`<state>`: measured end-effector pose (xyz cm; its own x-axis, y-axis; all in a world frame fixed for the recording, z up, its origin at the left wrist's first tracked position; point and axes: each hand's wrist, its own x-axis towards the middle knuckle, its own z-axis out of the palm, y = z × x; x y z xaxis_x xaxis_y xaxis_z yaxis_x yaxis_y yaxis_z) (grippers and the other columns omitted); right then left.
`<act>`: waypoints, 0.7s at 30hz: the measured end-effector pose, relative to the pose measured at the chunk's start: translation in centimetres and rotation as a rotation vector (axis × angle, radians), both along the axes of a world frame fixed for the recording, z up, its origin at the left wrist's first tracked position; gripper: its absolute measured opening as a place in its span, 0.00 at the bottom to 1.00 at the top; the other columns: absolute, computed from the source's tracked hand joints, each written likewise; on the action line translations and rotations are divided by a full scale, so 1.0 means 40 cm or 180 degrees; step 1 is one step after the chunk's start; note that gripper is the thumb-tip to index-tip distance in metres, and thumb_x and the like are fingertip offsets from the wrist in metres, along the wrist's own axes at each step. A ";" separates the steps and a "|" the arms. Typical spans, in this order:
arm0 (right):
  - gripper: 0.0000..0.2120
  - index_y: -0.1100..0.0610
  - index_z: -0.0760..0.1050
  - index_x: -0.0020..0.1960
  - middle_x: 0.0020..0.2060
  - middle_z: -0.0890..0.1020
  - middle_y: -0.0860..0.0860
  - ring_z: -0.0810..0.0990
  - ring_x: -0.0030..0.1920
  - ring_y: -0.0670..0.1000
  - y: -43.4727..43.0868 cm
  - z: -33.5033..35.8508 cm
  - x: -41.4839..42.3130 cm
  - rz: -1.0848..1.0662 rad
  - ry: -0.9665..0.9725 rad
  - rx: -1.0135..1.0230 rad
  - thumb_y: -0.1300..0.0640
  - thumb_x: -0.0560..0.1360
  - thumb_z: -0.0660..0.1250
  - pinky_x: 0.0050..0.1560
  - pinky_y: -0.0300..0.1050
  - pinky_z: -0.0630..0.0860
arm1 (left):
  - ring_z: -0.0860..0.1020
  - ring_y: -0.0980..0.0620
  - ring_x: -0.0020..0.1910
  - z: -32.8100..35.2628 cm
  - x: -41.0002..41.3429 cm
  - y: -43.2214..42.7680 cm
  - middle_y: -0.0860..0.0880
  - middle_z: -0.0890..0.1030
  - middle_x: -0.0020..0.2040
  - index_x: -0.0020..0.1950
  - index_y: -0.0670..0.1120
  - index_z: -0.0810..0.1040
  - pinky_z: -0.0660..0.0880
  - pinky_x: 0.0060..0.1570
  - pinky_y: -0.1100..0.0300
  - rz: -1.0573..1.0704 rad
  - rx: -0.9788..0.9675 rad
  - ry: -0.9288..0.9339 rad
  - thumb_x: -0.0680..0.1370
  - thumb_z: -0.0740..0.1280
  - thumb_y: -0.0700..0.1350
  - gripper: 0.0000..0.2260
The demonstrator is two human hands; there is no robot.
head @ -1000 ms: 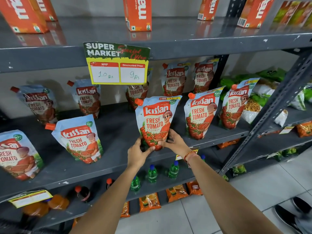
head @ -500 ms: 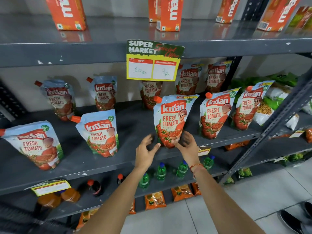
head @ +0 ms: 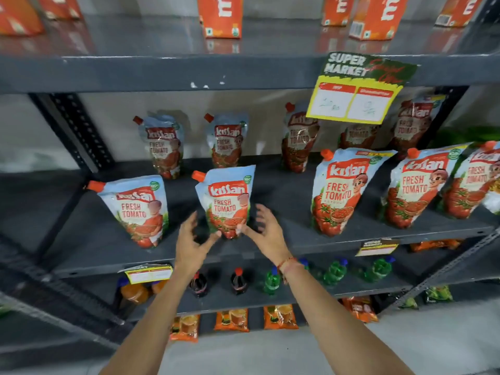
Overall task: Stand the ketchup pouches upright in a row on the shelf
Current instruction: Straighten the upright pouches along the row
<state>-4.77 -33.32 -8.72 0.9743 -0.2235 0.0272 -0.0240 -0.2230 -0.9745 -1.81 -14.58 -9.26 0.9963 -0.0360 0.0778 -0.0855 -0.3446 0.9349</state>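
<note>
**Front row status: second pouch from the left under adjustment**

Grey steel shelf [head: 270,239] carried two rows of ketchup pouches — a back row against the wall and a front row near the edge. In the front row I counted five pouches standing. The far-left pouch [head: 138,209] leaned to one side; the second pouch [head: 228,201] stood nearly straight between my hands. The third pouch [head: 341,190] stood well apart to its right, and that gap looked wider than the others, so I judged the spacing unfinished.

My left hand [head: 192,242] was spread, thumb near the pouch's lower corner. My right hand [head: 266,231] was likewise spread, thumb at the opposite lower corner. Neither hand clenched anything; whether the thumbs touched the film, I could not tell.

Compared with half a second earlier, both hands had left the third pouch and moved one position left — the view had swung left with them, pushing the price sign [head: 359,87] toward the right edge.
</note>
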 end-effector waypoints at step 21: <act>0.24 0.51 0.71 0.60 0.57 0.81 0.49 0.79 0.59 0.48 -0.005 -0.022 0.015 0.0494 0.0092 -0.0012 0.48 0.68 0.74 0.65 0.52 0.74 | 0.77 0.56 0.55 0.005 0.035 -0.011 0.46 0.81 0.59 0.61 0.43 0.76 0.70 0.55 0.63 -0.0887 0.0319 0.0050 0.69 0.75 0.48 0.23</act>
<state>-4.16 -33.52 -9.61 0.9975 -0.0700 -0.0009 -0.0170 -0.2300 -0.9730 -0.43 -15.02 -9.08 0.9480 -0.3151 0.0446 -0.1754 -0.4005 0.8993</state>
